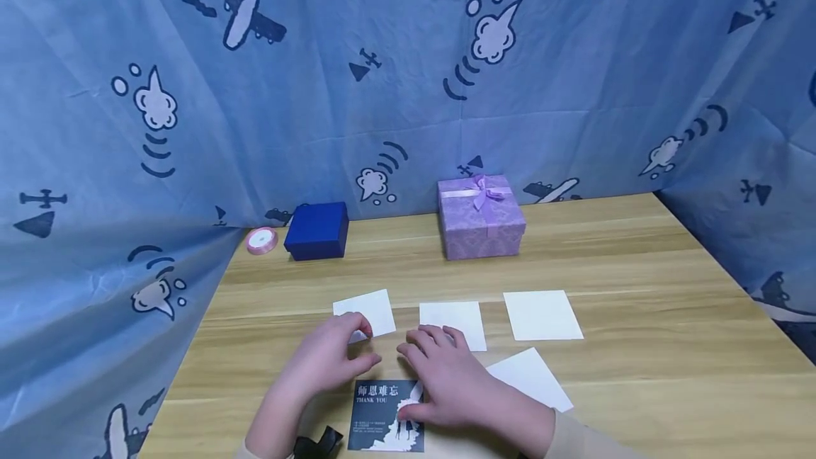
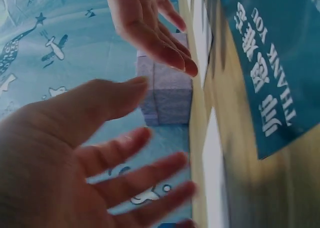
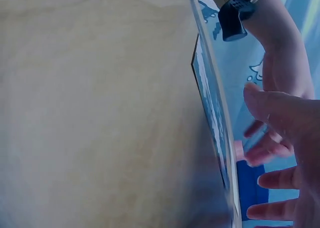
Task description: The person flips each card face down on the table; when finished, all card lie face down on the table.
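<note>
A dark grey-blue card (image 1: 376,420) with white lettering reading THANK YOU lies near the front of the table. My left hand (image 1: 325,356) hovers beyond the card's upper left, fingers loosely bent and holding nothing. Over the card's right part is my right hand (image 1: 446,381), its fingers spread and relaxed; in the right wrist view its fingers look apart from the card (image 3: 210,107). Both hands face each other with a gap between them. Partly behind the left hand is a white card (image 1: 376,307), and behind the right fingers another white card (image 1: 455,316).
More white cards lie at the right, one flat card (image 1: 542,315) and one slanted card (image 1: 534,380) partly under the right forearm. Along the back stand a pink ribbon spool (image 1: 261,240), a blue box (image 1: 316,231) and a purple gift box (image 1: 482,222) with a bow. A patterned blue curtain (image 1: 408,76) hangs behind.
</note>
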{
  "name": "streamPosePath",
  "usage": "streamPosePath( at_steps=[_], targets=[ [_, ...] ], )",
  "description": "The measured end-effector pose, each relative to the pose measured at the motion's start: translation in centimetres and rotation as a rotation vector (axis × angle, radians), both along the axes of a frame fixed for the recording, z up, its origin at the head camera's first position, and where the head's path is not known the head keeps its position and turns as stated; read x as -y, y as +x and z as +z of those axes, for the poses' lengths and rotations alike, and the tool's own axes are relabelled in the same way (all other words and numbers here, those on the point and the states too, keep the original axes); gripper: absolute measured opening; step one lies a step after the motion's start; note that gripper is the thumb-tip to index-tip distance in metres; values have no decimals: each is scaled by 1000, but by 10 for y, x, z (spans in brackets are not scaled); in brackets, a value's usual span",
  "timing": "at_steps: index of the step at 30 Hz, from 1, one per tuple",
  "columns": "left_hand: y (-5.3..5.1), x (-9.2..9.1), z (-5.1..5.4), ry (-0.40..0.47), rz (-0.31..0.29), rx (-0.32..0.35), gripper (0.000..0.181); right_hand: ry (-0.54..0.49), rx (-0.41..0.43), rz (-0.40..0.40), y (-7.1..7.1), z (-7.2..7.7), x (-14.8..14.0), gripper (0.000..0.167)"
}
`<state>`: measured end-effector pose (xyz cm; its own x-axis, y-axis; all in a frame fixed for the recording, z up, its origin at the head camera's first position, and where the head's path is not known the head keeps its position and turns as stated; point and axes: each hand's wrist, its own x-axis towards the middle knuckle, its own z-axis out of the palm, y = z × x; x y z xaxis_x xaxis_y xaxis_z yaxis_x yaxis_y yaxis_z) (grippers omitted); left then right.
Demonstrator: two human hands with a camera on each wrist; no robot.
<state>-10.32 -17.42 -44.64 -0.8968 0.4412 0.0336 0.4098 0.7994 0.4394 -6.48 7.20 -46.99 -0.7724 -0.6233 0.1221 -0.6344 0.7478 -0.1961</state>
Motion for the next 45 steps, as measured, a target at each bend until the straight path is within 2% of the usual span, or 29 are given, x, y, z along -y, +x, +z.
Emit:
streamPosePath(
  at_steps=[4,12,20,27,29,35,41,45],
  targets=[
    [8,3,-1,-54,-12,35,44,14,17,-16,1,2,0,88],
    [16,3,-6,-96,-40,154,52,18,41,-29,3,-1,4,82],
    [20,4,-11,-118,-18,179,64,35,12,34,8,-7,9,86],
    [25,1,-15,-137,-69,234,70,81,5,71,10,-9,8,91],
    [26,0,-17,-139,-80,235,69,89,3,80,11,-10,8,90],
    [28,-3,-19,-130,-87,181,66,93,-3,72,11,-12,8,91],
    [27,-5,-18,-116,-80,210,62,97,34,42,10,-11,8,98],
    [27,-4,-18,-91,-88,188,60,80,72,24,8,-10,7,90]
  ],
)
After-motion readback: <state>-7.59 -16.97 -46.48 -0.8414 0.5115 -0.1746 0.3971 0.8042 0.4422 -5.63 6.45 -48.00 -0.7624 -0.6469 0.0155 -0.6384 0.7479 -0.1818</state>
